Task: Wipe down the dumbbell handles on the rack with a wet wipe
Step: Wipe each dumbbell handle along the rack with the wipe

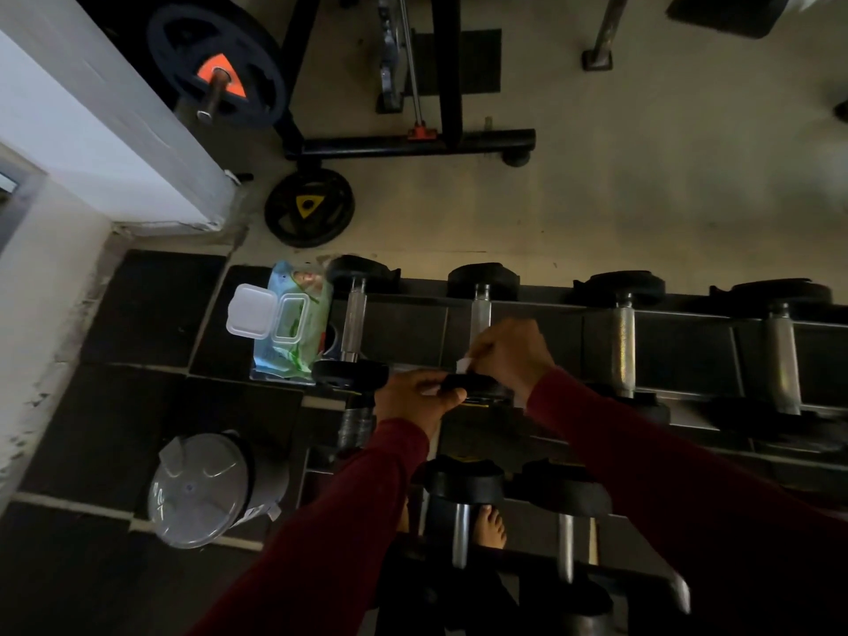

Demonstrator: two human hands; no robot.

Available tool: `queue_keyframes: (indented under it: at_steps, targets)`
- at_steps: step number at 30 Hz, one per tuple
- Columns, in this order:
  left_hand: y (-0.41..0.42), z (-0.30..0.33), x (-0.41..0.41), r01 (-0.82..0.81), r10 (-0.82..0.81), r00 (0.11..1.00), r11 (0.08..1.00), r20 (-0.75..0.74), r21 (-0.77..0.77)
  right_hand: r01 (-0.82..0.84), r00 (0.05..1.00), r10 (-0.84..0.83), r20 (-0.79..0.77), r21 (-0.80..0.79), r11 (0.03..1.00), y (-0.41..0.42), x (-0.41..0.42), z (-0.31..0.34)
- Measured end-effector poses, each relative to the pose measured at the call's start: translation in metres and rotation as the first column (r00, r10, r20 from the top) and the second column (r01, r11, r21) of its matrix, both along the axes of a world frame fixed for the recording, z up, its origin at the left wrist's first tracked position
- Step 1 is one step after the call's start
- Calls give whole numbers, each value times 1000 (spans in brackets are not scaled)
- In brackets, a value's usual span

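On rack's top tier [527, 309] | left hand [413, 399] grips dumbbell [477, 383] end | right hand [509, 355] pinches wipe [463, 364]

The sleeves [665, 461] were dark maroon. The dumbbell heads [486, 280] were black, their handles [623, 342] silver with a fine knurled pattern. The wipes pack [300, 323] was pale blue and green with a white lid. A white wipe [462, 364] showed at the right hand [509, 355]. Far left, one black plate [215, 66] carried an orange triangle, another [309, 208] a yellow one. The floor mats [147, 309] were black, the far floor [642, 176] beige.
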State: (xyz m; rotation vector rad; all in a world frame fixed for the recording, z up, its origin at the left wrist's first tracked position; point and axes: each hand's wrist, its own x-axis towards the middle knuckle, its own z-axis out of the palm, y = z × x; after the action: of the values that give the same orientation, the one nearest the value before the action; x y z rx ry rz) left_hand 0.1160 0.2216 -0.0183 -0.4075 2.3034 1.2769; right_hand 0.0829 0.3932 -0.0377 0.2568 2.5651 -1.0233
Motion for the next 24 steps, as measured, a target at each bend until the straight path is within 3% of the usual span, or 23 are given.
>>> queue_keyframes:
  at_steps: [6, 10, 14, 18, 22, 24]
  targets:
    - [1, 1, 1, -21, 21, 1000, 1000, 14, 17, 72, 997, -71, 21, -49, 996, 4, 7, -6]
    - [4, 5, -2, 15, -13, 999, 998, 36, -53, 46, 985, -40, -166, 32, 998, -11, 13, -15]
    - [7, 3, -2, 6, -4, 999, 998, 32, -69, 204, 945, -205, -255, -32, 978, -6, 6, -20]
    - [11, 0, -2, -23, 25, 999, 995, 23, -97, 395, 845, -384, -371, -51, 917, -2, -22, -17]
    - [16, 0, -2, -88, 88, 996, 989, -9, -116, 588, 722, -636, -273, -241, 772, -5, -34, -12]
    - [18, 0, -2, -117, 117, 993, 987, -5, -107, 722, 608, -791, -69, -365, 587, -6, -34, -14]
